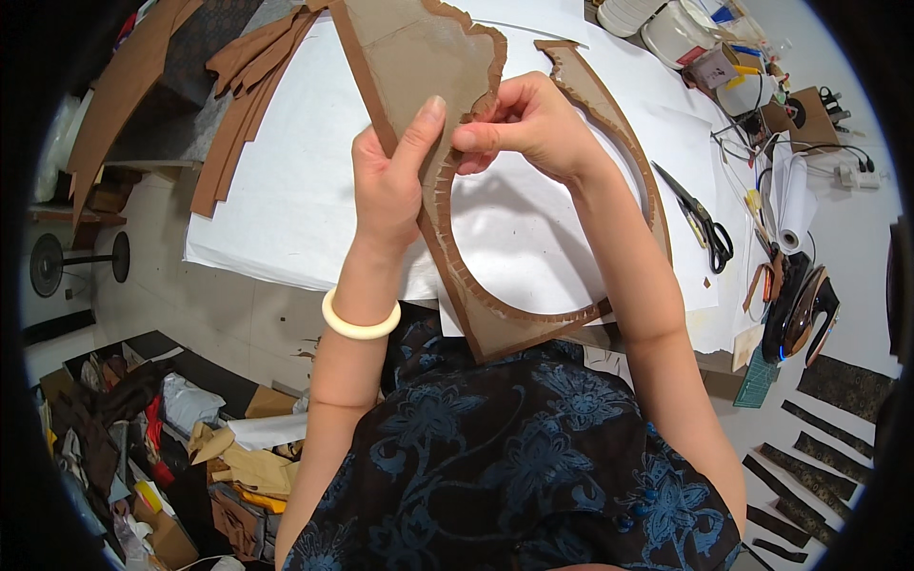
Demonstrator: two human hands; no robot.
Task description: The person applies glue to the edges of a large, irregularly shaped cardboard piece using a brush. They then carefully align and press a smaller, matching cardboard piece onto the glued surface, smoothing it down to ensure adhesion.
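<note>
I hold a large tan panel (409,57) with a brown edge folded over onto it and snipped into small notches along the curves. A big round opening is cut through the panel, and its lower corner hangs over the table's near edge. My left hand (388,190), below a cream bangle (361,328), is closed around the narrow part, thumb on top. The fingers of my right hand (538,128) pinch the notched brown edge just right of my left thumb. Part of that edge is hidden under the fingertips.
White paper covers the table (286,200). Black-handled scissors (705,224) lie at the right, near an iron (809,309), a white roll (792,205) and loose cables. Brown strips (252,124) lie at the left. A scrap heap (171,447) is at lower left.
</note>
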